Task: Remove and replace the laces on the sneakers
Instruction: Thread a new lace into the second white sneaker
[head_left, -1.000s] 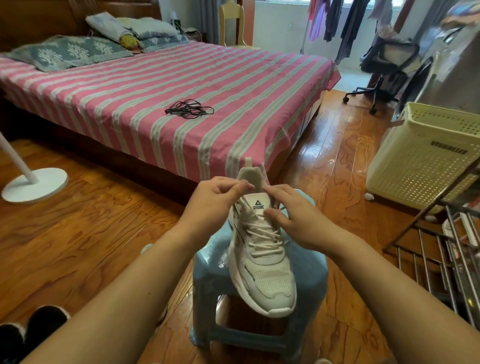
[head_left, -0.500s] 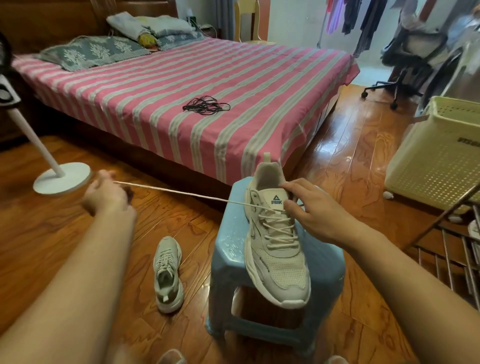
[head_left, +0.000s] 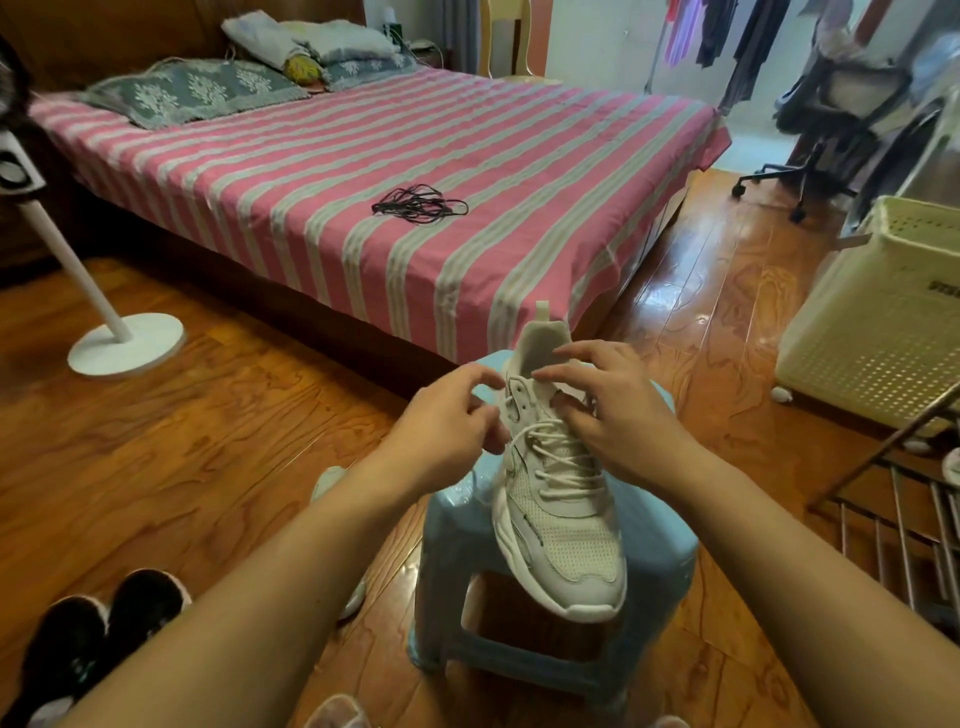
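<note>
A white sneaker (head_left: 563, 525) lies on a light-blue plastic stool (head_left: 660, 551), toe toward me. Its white lace (head_left: 558, 460) still crosses the middle eyelets. My left hand (head_left: 447, 421) is at the shoe's upper left side, thumb and fingers pinching the lace near the top eyelets. My right hand (head_left: 615, 410) covers the tongue, fingers reaching to the collar and thumb on the laces, holding the sneaker. A bundle of black laces (head_left: 418, 203) lies on the striped bed (head_left: 519, 156). The second white sneaker (head_left: 332, 475) is on the floor, mostly hidden behind my left forearm.
A white fan stand (head_left: 127, 343) is on the wooden floor at left. Black slippers (head_left: 88, 634) sit at the lower left. A cream laundry basket (head_left: 878, 322) and a metal rack (head_left: 904, 509) stand at right, with an office chair (head_left: 831, 119) behind.
My left hand, which had pulled a length of lace far out to the left, has come back to the sneaker's top eyelets. My right hand has stayed on the tongue.
</note>
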